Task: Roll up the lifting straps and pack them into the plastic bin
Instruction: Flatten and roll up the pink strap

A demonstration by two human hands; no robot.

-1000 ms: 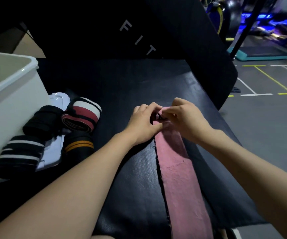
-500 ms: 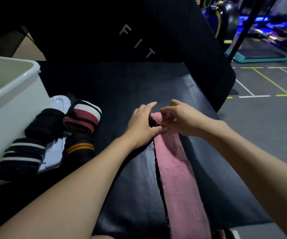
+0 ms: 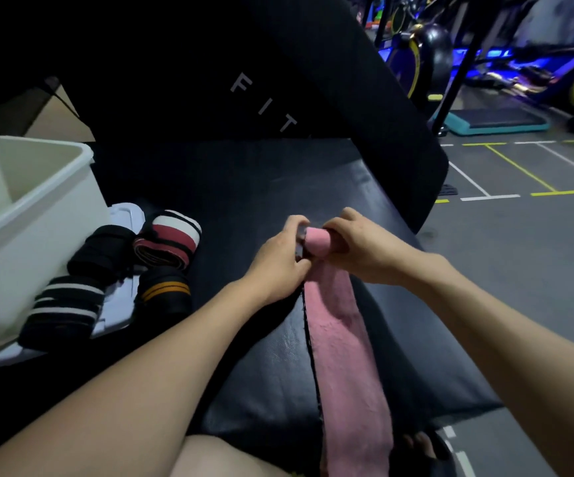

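Pink strap [image 3: 344, 342]: far end rolled — tail flat, trailing toward the person from the grip.
Rolled straps [image 3: 113, 280]: left of the grip.
Plastic bin [image 3: 30, 215]: white — farther left.

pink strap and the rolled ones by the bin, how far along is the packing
Done: four rolled straps lie beside the plastic bin, on and around its white lid; none shows inside the bin. In hand: the left hand and right hand grip a small roll started at the far end of the pink strap. Left: most of its length still lies flat, then all the rolls need packing.
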